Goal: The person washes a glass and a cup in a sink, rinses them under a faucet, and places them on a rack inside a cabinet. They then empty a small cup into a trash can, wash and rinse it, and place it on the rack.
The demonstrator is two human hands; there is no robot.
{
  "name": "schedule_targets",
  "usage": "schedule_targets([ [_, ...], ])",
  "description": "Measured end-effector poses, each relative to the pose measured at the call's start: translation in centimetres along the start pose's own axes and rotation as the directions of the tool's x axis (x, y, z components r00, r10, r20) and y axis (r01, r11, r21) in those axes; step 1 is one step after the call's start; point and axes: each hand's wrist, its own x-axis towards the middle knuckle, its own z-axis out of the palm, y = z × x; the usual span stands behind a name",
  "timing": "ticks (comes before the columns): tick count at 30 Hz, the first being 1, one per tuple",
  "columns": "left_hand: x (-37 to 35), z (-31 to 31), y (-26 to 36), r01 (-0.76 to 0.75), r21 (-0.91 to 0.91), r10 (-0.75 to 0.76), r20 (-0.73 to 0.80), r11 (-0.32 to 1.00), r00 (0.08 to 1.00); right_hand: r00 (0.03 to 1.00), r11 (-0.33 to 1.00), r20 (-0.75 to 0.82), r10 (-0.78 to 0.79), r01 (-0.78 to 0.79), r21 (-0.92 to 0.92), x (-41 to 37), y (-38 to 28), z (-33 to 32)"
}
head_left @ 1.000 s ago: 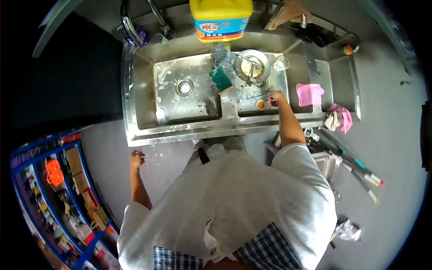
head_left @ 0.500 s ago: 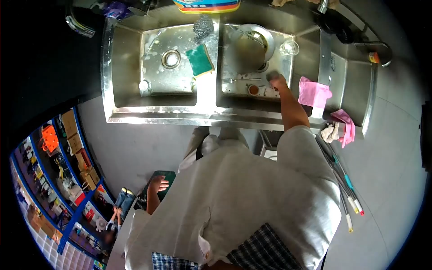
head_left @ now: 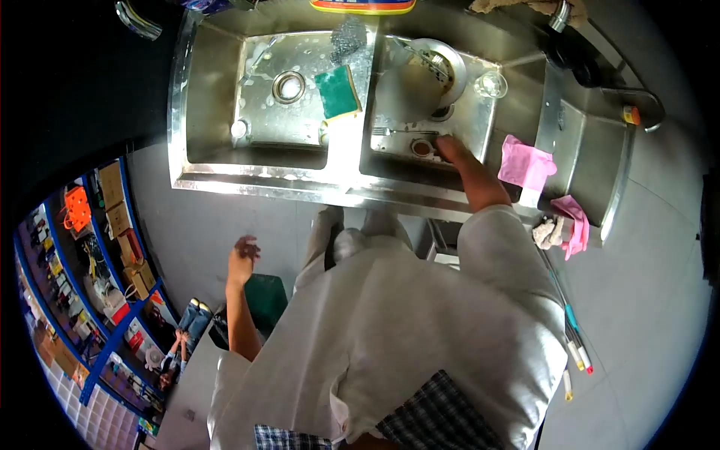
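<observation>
Right hand (head_left: pixel 450 148) lowered into the middle basin (head_left: pixel 465 154), palm side down and out of sight, forearm angled in over the front rim. Impossible to tell whether spread, pressed together or pinching something. Just beside the fingertips, on the basin floor, a small round cup (head_left: pixel 421 148) with reddish-brown contents. Left hand (head_left: pixel 246 249) raised over the floor, well apart from the sink, arm bent, fingers loosely curled and slightly apart, with nothing visible in the grasp.

Behind the cup, a fork (head_left: pixel 405 132) lying crosswise. Farther back, a pale bowl (head_left: pixel 454 67) with a long utensil across it, partly hidden by a blurred patch and crowding the drain (head_left: pixel 442 112). To the right of that, a clear glass (head_left: pixel 491 85). Draped over the right-hand divider, a pink cloth (head_left: pixel 527 163); on the front rim, a pink glove-like piece (head_left: pixel 576 225) next to a greyish rag (head_left: pixel 548 232).

Near the left basin, a green sponge (head_left: pixel 337 92) resting at the divider, with a steel scourer (head_left: pixel 349 39) behind. Lower left, near blue shelving (head_left: pixel 116 349), another person (head_left: pixel 184 337).

At the top edge, only the bottom of a yellow container (head_left: pixel 363 7), label banded in red and blue, lettering too cropped to read.
</observation>
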Motion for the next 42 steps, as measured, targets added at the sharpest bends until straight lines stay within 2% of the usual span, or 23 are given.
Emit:
schedule_targets([
  [1,0.8,0.4,2.0,-0.093,0.033,0.093,-0.002,0.995,0.996,0.986,0.997,-0.157,-0.052,0.060,0.049,0.4,1.5,1.2],
  [2,1.5,0.7,4.2,-0.137,0.084,0.136,0.014,0.987,0.991,0.979,0.839,-0.031,0.200,-0.155,0.522,-1.7,-1.3,-3.3],
  [4,2.1,1.4,8.4,-0.221,0.177,0.215,0.052,0.959,0.975,0.985,0.962,-0.165,-0.042,0.084,0.261,-4.3,-3.1,-7.3],
  [5,2.4,1.9,10.5,-0.265,0.151,0.258,0.064,0.952,0.964,0.963,0.974,-0.204,-0.177,0.201,0.106,-5.3,-4.1,-9.5],
  [6,2.6,2.3,12.6,-0.308,0.125,0.301,0.072,0.943,0.951,0.993,0.971,-0.111,-0.046,0.071,0.229,-6.9,-6.2,-12.9],
  [7,3.1,2.9,14.0,-0.350,0.100,0.343,0.083,0.931,0.936,0.955,0.982,-0.286,-0.078,0.123,0.142,-8.4,-7.9,-14.9],
  [9,5.4,4.0,16.2,-0.424,-0.102,0.435,0.160,0.900,0.886,0.910,0.980,-0.413,-0.039,0.115,0.162,-11.1,-10.9,-19.2],
  [11,7.6,5.6,19.1,-0.355,-0.271,0.427,0.284,0.894,0.858,0.866,0.975,-0.498,-0.035,0.139,0.172,-14.0,-15.2,-24.1],
  [13,9.0,7.2,22.9,-0.331,-0.311,0.441,0.417,0.891,0.795,0.835,0.971,-0.550,0.000,0.132,0.201,-15.9,-19.6,-28.0],
  [15,9.6,8.6,26.4,-0.324,-0.446,0.527,0.469,0.834,0.709,0.805,0.953,-0.593,0.016,0.167,0.252,-17.2,-24.3,-30.5],
  [17,8.3,8.2,30.7,-0.252,-0.482,0.511,0.539,0.839,0.670,0.785,0.951,-0.619,0.023,0.174,0.256,-17.4,-28.7,-32.3],
  [21,7.4,5.1,34.4,-0.227,-0.635,0.637,0.546,0.739,0.545,0.743,0.962,-0.669,-0.009,0.188,0.196,-16.1,-36.8,-34.1],
  [24,7.5,1.1,35.1,-0.224,-0.699,0.696,0.515,0.679,0.501,0.645,0.963,-0.763,-0.042,0.230,0.142,-14.5,-41.3,-34.8],
  [27,7.5,-2.9,34.7,-0.299,-0.693,0.728,0.478,0.656,0.490,0.703,0.886,-0.709,0.055,0.293,0.359,-13.6,-45.5,-36.0],
  [28,7.3,-4.4,34.6,-0.271,-0.704,0.719,0.475,0.656,0.507,0.734,0.815,-0.676,0.067,0.351,0.461,-12.1,-45.5,-35.2],
  [29,7.1,-5.7,34.3,-0.285,-0.706,0.726,0.461,0.648,0.510,0.822,0.618,-0.565,0.077,0.405,0.673,-11.5,-46.4,-35.1],
  [31,6.7,-7.8,33.3,-0.316,-0.711,0.741,0.422,0.628,0.522,0.928,0.369,-0.371,0.034,0.333,0.867,-10.7,-48.2,-36.1],
  [32,6.9,-8.7,32.7,-0.275,-0.732,0.728,0.415,0.623,0.545,0.946,0.341,-0.322,-0.046,0.318,0.885,-10.2,-48.6,-36.3],
  [34,6.4,-10.1,31.2,-0.341,-0.719,0.731,0.333,0.605,0.596,0.977,0.094,-0.114,-0.182,0.133,0.987,-9.5,-49.7,-36.3],
  [35,6.1,-10.8,30.7,-0.379,-0.711,0.735,0.283,0.592,0.616,0.957,-0.005,-0.035,-0.288,0.035,0.999,-9.1,-50.3,-36.4],
  [38,5.3,-12.2,28.0,-0.498,-0.679,0.766,0.151,0.539,0.624,0.862,-0.098,0.200,-0.465,-0.275,0.956,-7.4,-52.6,-35.7],
  [40,4.7,-13.3,25.1,-0.593,-0.637,0.781,0.023,0.492,0.624,0.750,-0.009,0.310,-0.583,-0.388,0.922,-5.7,-54.5,-34.6],
  [42,2.5,-14.8,21.5,-0.599,-0.641,0.707,-0.122,0.480,0.697,0.641,0.062,0.422,-0.641,-0.505,0.861,-4.4,-57.9,-33.3],
])
